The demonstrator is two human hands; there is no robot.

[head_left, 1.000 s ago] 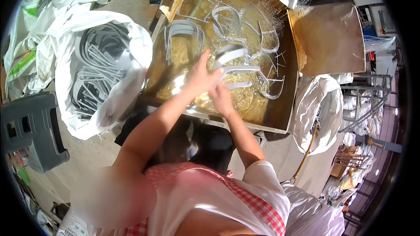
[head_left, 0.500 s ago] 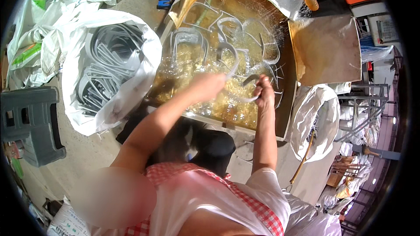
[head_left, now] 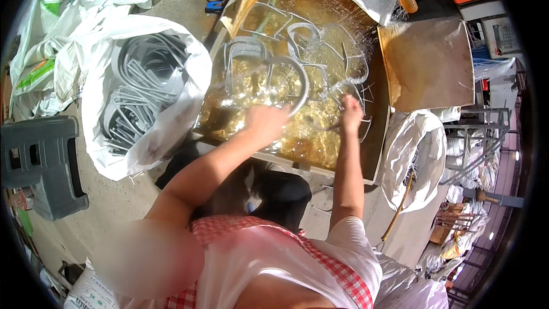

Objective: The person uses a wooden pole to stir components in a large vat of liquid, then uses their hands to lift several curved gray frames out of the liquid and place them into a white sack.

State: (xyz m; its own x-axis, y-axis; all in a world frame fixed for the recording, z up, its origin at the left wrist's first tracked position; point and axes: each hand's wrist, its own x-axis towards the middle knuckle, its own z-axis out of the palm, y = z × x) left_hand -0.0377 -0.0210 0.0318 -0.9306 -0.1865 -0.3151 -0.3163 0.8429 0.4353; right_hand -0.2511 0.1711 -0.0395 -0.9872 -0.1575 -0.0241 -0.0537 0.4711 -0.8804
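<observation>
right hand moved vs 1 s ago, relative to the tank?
Yes. The right hand has shifted right along the tank, away from the left hand, and now grips a curved metal piece over the yellowish liquid.

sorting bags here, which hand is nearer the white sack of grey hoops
Left. The left hand is over the tank just right of the sack; the right hand is farther right.

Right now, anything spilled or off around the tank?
Yes: liquid is splashing up out of the yellowish bath in the tank, spray arcing over the curved metal loop that the left hand lifts. The right hand is in the bath. No spill outside shows.
</observation>
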